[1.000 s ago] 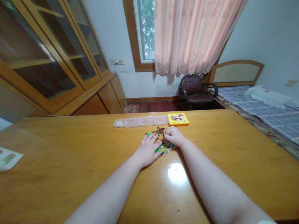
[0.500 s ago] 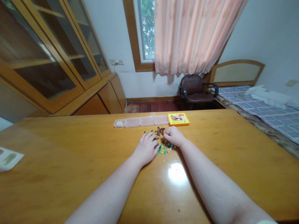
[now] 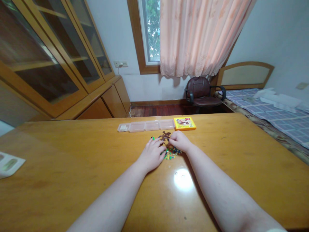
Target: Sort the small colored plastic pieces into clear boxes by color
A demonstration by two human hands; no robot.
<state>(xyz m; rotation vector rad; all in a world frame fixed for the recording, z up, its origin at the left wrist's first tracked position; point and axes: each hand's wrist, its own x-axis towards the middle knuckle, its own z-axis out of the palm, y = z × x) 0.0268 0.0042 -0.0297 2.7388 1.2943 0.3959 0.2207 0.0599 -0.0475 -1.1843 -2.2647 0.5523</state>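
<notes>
Small brown pieces (image 3: 165, 135) lie heaped on the wooden table, with green, yellow and blue bits (image 3: 170, 157) scattered just in front of them. Over the left side of this pile rests my left hand (image 3: 152, 154), palm down, its dark-nailed fingers spread and touching pieces. A green piece (image 3: 153, 138) shows by its fingertips. My right hand (image 3: 180, 140) is at the pile's right side with its fingers curled and pinched together among the brown pieces; whatever lies between them is too small to make out.
Behind the pile stands a row of clear plastic compartments (image 3: 152, 126), beside a yellow box (image 3: 185, 123) with printed pictures. A white object (image 3: 11, 165) with openings sits at the left edge. Beyond the table are a brown armchair (image 3: 199, 91) and a bed (image 3: 277, 112).
My left hand's fingers have shifted slightly to the right over the pile, and a green piece now shows by their tips. My right hand has hardly moved.
</notes>
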